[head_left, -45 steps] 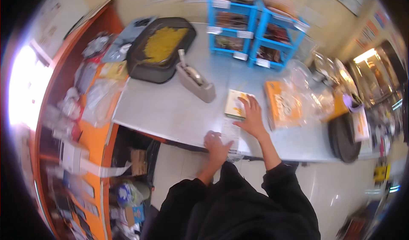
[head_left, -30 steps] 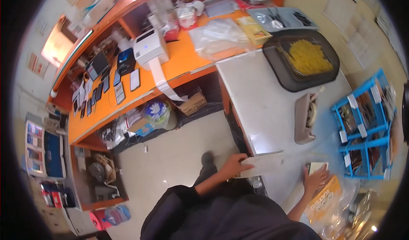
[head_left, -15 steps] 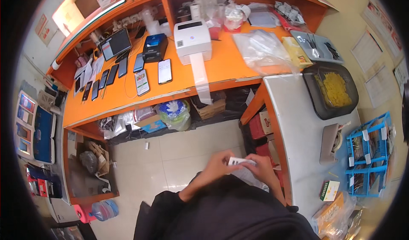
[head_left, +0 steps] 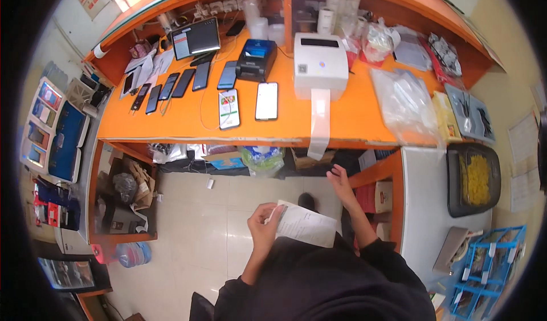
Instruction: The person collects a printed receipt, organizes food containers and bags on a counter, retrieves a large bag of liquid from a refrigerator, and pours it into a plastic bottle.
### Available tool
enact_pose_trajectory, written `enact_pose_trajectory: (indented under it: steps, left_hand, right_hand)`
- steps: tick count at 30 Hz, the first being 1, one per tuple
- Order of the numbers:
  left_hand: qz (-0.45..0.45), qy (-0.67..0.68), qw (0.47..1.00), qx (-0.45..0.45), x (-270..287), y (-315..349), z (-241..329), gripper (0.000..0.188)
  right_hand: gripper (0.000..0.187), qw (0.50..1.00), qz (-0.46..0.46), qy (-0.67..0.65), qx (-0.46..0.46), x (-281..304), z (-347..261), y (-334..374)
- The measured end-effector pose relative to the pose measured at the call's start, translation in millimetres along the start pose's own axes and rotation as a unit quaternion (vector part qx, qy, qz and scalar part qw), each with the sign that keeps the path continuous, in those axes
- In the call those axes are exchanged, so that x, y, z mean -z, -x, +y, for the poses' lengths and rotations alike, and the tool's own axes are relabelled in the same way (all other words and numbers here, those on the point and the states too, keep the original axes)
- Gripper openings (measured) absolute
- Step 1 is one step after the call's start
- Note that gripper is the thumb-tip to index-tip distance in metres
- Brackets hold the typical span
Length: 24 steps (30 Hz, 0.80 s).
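My left hand [head_left: 263, 225] is closed on a white printed paper slip [head_left: 307, 225], which hangs opened out in front of my body. My right hand [head_left: 340, 178] is off the paper, raised near the front edge of the orange counter, its fingers apart with nothing visible in them. Just above it, a strip of blank labels [head_left: 320, 124] hangs down from a white label printer [head_left: 321, 64]. To the left of the printer, a phone with a lit white screen [head_left: 266, 101] lies beside another lit phone [head_left: 229, 109].
Several dark phones [head_left: 182, 83], a tablet [head_left: 195, 39] and a black receipt printer [head_left: 256, 59] stand on the orange counter [head_left: 176, 124]. Plastic bags [head_left: 407, 101] lie to the right. A black tray of yellow food [head_left: 478, 178] sits on the grey side table [head_left: 424, 201].
The paper, folded small between both hands before, is now spread open in my left hand. My right hand has let go and moved up toward the counter. The view has shifted.
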<state>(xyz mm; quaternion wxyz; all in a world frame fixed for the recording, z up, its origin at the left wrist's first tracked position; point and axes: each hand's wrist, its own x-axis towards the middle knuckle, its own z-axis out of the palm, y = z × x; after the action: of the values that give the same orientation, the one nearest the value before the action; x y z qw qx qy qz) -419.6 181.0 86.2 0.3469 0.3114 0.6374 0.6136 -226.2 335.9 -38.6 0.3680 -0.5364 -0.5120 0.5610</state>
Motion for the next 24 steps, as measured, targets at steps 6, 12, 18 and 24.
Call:
enact_pose_trajectory:
  steps: [6, 12, 18, 24]
  left_hand:
    - [0.136, -0.169, 0.969, -0.113, 1, -58, 36, 0.026]
    - [0.148, -0.287, 0.936, -0.141, 8, -84, 35, 0.033]
    - [0.077, -0.229, 0.962, -0.129, 0, -106, 20, 0.028]
    - [-0.131, -0.071, 0.985, -0.089, -38, -146, 70, 0.023]
  right_hand:
    - [0.062, 0.984, -0.089, 0.149, 0.042, -10, 75, -137]
    - [0.044, 0.951, -0.299, 0.082, -0.016, -21, 52, -98]
    - [0.042, 0.948, -0.268, -0.151, -0.078, -19, -90, -5]
    - [0.052, 0.947, -0.153, -0.252, 0.125, -16, -248, 2]
